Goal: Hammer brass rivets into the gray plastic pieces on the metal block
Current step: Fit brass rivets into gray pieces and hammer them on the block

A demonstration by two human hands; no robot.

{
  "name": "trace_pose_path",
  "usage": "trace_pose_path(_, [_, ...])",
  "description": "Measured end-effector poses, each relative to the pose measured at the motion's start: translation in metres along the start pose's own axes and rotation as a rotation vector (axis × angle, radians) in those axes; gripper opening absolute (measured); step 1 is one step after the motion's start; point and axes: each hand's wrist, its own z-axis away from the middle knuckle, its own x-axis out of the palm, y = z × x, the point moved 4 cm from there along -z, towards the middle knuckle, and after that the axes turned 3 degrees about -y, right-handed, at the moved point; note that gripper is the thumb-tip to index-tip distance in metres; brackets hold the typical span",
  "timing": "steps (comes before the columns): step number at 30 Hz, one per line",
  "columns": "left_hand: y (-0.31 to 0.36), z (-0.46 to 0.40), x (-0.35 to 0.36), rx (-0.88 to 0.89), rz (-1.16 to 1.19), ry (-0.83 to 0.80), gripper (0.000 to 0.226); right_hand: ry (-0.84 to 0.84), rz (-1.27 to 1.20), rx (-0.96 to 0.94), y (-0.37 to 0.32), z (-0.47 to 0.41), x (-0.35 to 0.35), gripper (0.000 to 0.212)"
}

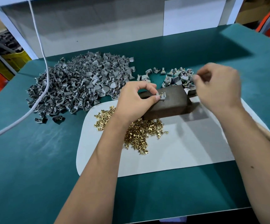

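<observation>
A gray plastic piece [161, 96] with a brass rivet [160, 94] sits atop the dark metal block [171, 102].

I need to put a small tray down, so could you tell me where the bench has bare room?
Bare: the white mat right of the brass rivets, and the green bench nearer you. Crowded: the gray pieces back left and around the metal block.

Block [166, 102] on mat [179, 151], rivets [140, 133] before it, plastic pieces [76, 84] left
</observation>
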Motion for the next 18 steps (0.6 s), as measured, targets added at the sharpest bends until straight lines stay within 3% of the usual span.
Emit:
trace_pose_path(3, [-0.003,-0.001,-0.002,-0.021,-0.011,-0.010,0.012,-0.191,0.301,0.337,0.037,-0.005,0.001,0.030])
trace_pose_path(5, [-0.003,-0.001,-0.003,-0.014,-0.005,-0.008,0.010,-0.346,0.373,0.420,0.045,-0.003,0.003,0.038])
trace_pose_path(8, [-0.004,-0.001,-0.003,-0.007,0.002,-0.006,0.009,-0.451,0.405,0.389,0.042,-0.002,0.006,0.038])
trace_pose_path(12, [-0.005,-0.001,-0.003,-0.022,0.007,-0.019,0.008,-0.418,0.418,0.333,0.036,-0.002,0.005,0.032])
trace_pose_path(18, [-0.004,-0.002,-0.002,-0.060,0.051,-0.019,0.006,-0.307,0.013,0.184,0.009,-0.011,-0.010,0.036])
